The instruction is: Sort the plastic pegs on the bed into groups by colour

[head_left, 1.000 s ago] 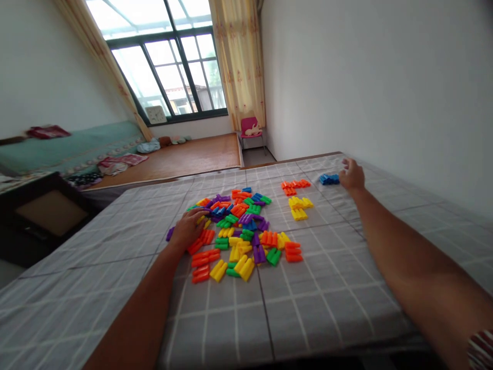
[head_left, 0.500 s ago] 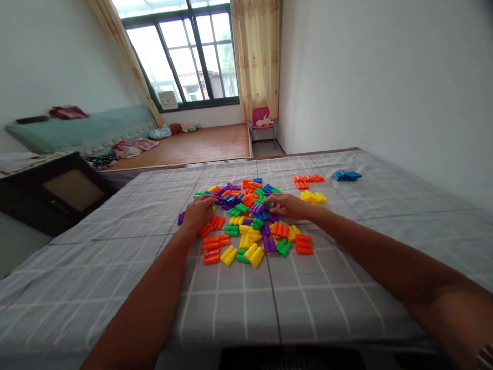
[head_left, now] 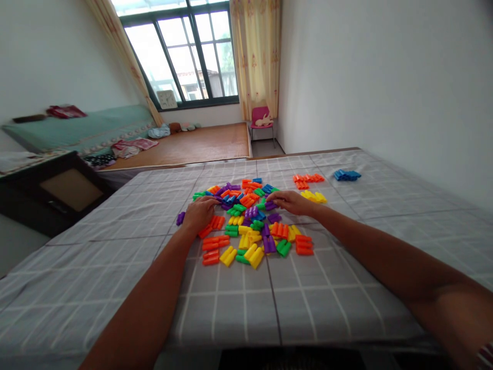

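A loose heap of small plastic building blocks made of joined tubes, in orange, yellow, green, purple and blue, lies on the checked cloth. At its left side rests my left hand [head_left: 201, 211], fingers stretched toward the heap and no block visible in them. Orange blocks [head_left: 217, 222] lie right beside that hand. My right hand [head_left: 291, 202] reaches in from the right, thumb and fingertips closed on a purple block [head_left: 270, 205]. Another purple block [head_left: 251, 212], its tube ends showing, lies left of those fingertips.
Behind my right hand sit separate groups of orange blocks [head_left: 307, 180], yellow blocks [head_left: 314, 197] and blue blocks [head_left: 347, 175]. The grey checked cloth [head_left: 115, 257] covers the table. A dark cabinet [head_left: 57, 190] stands left; a bed [head_left: 200, 144] and pink chair [head_left: 262, 117] are beyond.
The purple block by my right fingertips now lies lower and further left, apart from them. My right fingers have closed on a different purple block. My left hand has shifted slightly right.
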